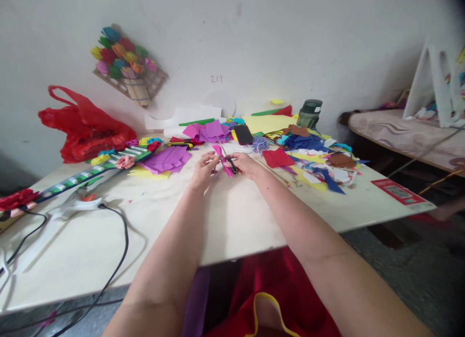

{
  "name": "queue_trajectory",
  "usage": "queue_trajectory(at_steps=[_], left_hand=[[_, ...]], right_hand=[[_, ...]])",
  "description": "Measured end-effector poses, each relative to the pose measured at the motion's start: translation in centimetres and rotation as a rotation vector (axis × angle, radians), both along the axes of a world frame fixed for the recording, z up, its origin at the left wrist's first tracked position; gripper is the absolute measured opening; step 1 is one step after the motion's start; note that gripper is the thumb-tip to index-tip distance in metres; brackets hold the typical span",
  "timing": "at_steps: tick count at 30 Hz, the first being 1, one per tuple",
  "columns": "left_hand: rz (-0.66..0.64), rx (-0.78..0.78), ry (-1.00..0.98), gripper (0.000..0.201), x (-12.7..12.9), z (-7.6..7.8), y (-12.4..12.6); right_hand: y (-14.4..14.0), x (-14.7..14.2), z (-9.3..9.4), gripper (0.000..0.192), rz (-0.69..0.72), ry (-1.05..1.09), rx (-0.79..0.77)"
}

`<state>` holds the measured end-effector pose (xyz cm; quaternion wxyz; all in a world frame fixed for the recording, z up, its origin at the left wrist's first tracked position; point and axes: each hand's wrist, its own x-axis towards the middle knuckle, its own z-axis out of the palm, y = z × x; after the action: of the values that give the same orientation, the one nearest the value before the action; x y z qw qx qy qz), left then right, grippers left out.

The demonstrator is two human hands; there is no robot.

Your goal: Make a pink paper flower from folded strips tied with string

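Observation:
My left hand [205, 169] pinches a bundled strip of bright pink paper [227, 169] above the table. In my right hand [245, 164] is a pair of scissors with black handles [231, 165]; the blades point up and away, across the pink paper. Both hands are close together, and some fingertips are hidden behind the paper. Beyond them lie purple paper sheets [214, 131], a black phone [243, 134] and a ball of bluish-purple yarn [260, 144]. A folded red paper piece [278, 158] rests to the right of my right hand.
Blue, brown and white paper scraps [308, 143] crowd the table's right side, near a dark green bottle [310, 113]. A red plastic bag [90, 129] stands at the left. Paper flowers [125, 162] lie along a green-and-white strip. A black cable [125, 235] hangs over the front edge.

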<state>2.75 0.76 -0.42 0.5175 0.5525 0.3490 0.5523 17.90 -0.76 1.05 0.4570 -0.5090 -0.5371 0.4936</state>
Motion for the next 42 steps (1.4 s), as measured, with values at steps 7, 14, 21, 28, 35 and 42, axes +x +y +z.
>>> queue_trajectory(at_steps=[7, 14, 21, 28, 35, 42], left_hand=[[-0.140, -0.226, -0.131, 0.019, -0.1, -0.1, 0.0], [-0.146, -0.334, -0.290, 0.011, -0.3, -0.1, 0.4], [-0.208, -0.293, -0.305, 0.007, -0.7, -0.4, 0.8], [-0.143, -0.284, -0.239, 0.012, -1.0, -0.2, 0.8], [-0.127, -0.273, -0.230, 0.014, -0.9, -0.3, 0.6], [-0.123, -0.250, -0.240, 0.012, -0.8, -0.5, 0.8]], right_hand=[[0.8, -0.5, -1.0, 0.029, -0.033, -0.180, 0.063], [0.3, -0.4, -0.2, 0.026, -0.037, -0.175, 0.074], [-0.9, 1.3, 1.4, 0.026, 0.163, -0.133, 0.032], [-1.0, 3.1, 1.7, 0.034, 0.332, -0.117, 0.067], [-1.7, 4.3, 2.4, 0.034, 0.475, -0.121, -0.042], [-2.1, 5.2, 2.8, 0.033, 0.491, -0.143, -0.122]])
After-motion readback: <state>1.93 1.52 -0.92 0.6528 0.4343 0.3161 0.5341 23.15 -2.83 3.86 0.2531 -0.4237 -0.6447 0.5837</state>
